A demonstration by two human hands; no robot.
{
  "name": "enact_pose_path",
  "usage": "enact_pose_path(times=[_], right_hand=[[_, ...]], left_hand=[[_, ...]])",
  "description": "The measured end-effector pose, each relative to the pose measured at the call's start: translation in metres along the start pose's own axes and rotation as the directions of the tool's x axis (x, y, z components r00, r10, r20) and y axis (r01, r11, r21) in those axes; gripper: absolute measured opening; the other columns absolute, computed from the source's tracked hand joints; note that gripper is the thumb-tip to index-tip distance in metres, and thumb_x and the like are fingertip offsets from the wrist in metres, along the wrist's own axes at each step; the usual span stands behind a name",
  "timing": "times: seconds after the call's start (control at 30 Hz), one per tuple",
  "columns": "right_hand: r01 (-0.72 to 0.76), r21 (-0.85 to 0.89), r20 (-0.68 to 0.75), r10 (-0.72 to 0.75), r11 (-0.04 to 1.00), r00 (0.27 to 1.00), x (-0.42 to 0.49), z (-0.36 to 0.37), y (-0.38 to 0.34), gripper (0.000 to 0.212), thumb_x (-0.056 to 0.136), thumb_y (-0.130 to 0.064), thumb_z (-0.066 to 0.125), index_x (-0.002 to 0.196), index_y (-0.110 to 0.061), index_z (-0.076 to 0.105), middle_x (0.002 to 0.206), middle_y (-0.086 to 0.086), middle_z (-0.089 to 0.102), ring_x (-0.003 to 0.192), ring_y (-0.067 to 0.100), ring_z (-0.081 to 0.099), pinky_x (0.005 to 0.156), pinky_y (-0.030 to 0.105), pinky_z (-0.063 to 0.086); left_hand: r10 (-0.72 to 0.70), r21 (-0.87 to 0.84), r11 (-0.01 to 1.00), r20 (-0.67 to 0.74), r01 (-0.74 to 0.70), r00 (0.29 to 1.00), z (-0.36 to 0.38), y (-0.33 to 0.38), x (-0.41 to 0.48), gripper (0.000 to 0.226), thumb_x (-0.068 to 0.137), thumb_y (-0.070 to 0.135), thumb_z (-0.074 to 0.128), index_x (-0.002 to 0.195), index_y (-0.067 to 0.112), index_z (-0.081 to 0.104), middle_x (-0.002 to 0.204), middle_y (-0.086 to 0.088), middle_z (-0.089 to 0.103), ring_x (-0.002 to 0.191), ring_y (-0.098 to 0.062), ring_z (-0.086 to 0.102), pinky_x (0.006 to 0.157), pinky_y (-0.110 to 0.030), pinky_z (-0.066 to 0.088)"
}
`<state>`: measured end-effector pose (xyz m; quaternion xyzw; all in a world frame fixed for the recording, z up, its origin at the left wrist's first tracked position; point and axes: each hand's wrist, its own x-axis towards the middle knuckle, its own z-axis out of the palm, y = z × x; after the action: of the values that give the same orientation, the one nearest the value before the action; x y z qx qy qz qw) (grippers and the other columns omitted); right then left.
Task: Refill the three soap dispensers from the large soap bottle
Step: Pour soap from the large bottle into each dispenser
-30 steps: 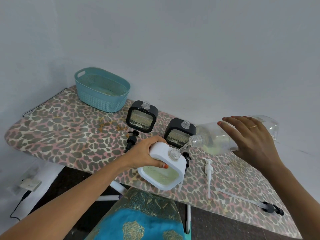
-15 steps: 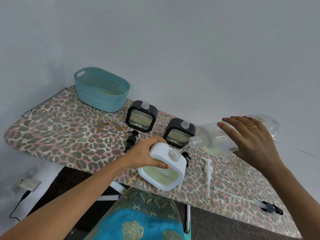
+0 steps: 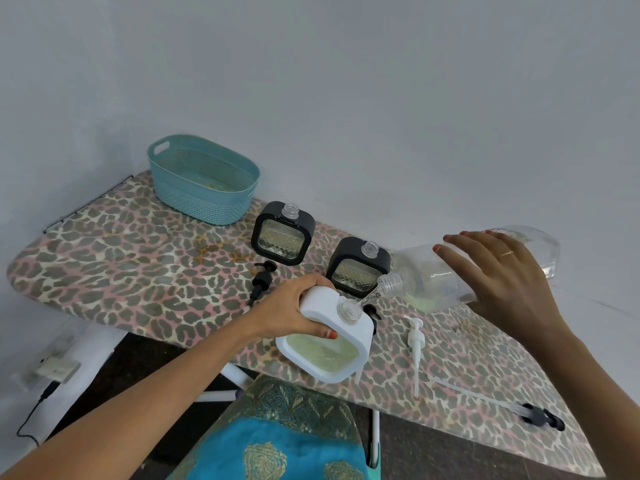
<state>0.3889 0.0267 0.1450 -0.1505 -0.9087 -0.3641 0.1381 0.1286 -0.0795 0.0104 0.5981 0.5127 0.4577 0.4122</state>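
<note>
My left hand (image 3: 294,308) grips the white soap dispenser (image 3: 329,341) by its top left corner and holds it tilted at the board's front edge. Pale green soap shows through its window. My right hand (image 3: 502,285) holds the large clear soap bottle (image 3: 433,275) almost on its side, fingers wrapped over it. A thin stream runs from the bottle's mouth into the dispenser's open neck. Two black dispensers, one at the left (image 3: 283,233) and one at the right (image 3: 358,270), stand uncapped behind.
A teal basket (image 3: 202,181) sits at the back left of the leopard-print ironing board (image 3: 138,265). Loose pumps lie on the board: a black one (image 3: 261,280), a white one (image 3: 415,344), and another with a long tube (image 3: 533,414) at the right.
The bottle stays tipped over the white dispenser and soap keeps running. Both hands hold nearly the same places.
</note>
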Motion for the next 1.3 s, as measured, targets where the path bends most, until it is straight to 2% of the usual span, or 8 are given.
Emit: enact_pose_path(times=[0.4, 0.7, 0.9, 1.07, 1.2, 1.3], right_hand=[[0.021, -0.007, 0.023, -0.021, 1.000, 1.000, 0.0019, -0.0037, 0.0024, 0.095, 0.037, -0.005, 0.091, 0.121, -0.010, 0.047, 0.111, 0.020, 0.066, 0.097, 0.037, 0.066, 0.083, 0.049, 0.050], [0.039, -0.025, 0.013, -0.038, 0.999, 0.999, 0.0024, -0.0067, 0.0034, 0.088, 0.042, 0.000, 0.087, 0.120, -0.010, 0.047, 0.111, 0.020, 0.066, 0.096, 0.037, 0.066, 0.083, 0.049, 0.050], [0.066, -0.041, -0.029, -0.067, 0.997, 0.997, 0.0049, -0.0074, 0.0043, 0.080, 0.049, 0.006, 0.080, 0.121, -0.011, 0.048, 0.111, 0.019, 0.066, 0.096, 0.037, 0.066, 0.083, 0.048, 0.050], [0.075, -0.065, -0.026, -0.077, 0.995, 0.997, 0.0069, -0.0080, 0.0047, 0.083, 0.048, 0.007, 0.081, 0.122, -0.012, 0.047, 0.112, 0.019, 0.066, 0.098, 0.037, 0.065, 0.084, 0.048, 0.049], [0.099, -0.079, -0.018, -0.101, 0.992, 0.995, 0.0085, -0.0084, 0.0051, 0.085, 0.047, 0.006, 0.081, 0.122, -0.012, 0.046, 0.113, 0.020, 0.065, 0.099, 0.037, 0.065, 0.084, 0.049, 0.049], [0.117, -0.093, -0.023, -0.120, 0.989, 0.993, 0.0099, -0.0092, 0.0049, 0.083, 0.049, 0.006, 0.081, 0.122, -0.012, 0.046, 0.113, 0.020, 0.065, 0.099, 0.037, 0.065, 0.083, 0.048, 0.049]], left_hand=[[-0.015, -0.010, 1.000, 0.000, 0.015, 1.000, 0.0012, 0.0023, -0.0008, 0.052, 0.060, 0.011, 0.084, 0.095, 0.033, 0.052, 0.097, 0.015, 0.056, 0.085, 0.009, 0.056, 0.073, -0.014, 0.049], [-0.015, -0.014, 1.000, 0.010, 0.015, 1.000, 0.0023, 0.0028, -0.0020, 0.052, 0.061, 0.011, 0.084, 0.095, 0.033, 0.052, 0.098, 0.011, 0.057, 0.092, -0.006, 0.058, 0.074, -0.016, 0.050], [-0.019, -0.026, 0.999, 0.009, 0.020, 1.000, 0.0031, 0.0031, -0.0025, 0.051, 0.061, 0.011, 0.084, 0.095, 0.033, 0.053, 0.098, 0.012, 0.057, 0.087, 0.003, 0.057, 0.074, -0.015, 0.050], [-0.015, -0.025, 1.000, 0.008, 0.015, 1.000, 0.0030, 0.0030, -0.0023, 0.052, 0.061, 0.011, 0.084, 0.096, 0.031, 0.053, 0.099, 0.010, 0.058, 0.092, -0.006, 0.059, 0.074, -0.017, 0.051], [-0.017, -0.034, 0.999, 0.009, 0.017, 1.000, 0.0020, 0.0030, -0.0018, 0.051, 0.061, 0.012, 0.085, 0.095, 0.032, 0.053, 0.098, 0.011, 0.058, 0.091, -0.006, 0.059, 0.074, -0.017, 0.051], [-0.013, -0.027, 1.000, 0.014, 0.014, 1.000, 0.0019, 0.0028, -0.0016, 0.051, 0.060, 0.013, 0.085, 0.095, 0.033, 0.053, 0.097, 0.011, 0.058, 0.088, 0.001, 0.058, 0.073, -0.016, 0.050]])
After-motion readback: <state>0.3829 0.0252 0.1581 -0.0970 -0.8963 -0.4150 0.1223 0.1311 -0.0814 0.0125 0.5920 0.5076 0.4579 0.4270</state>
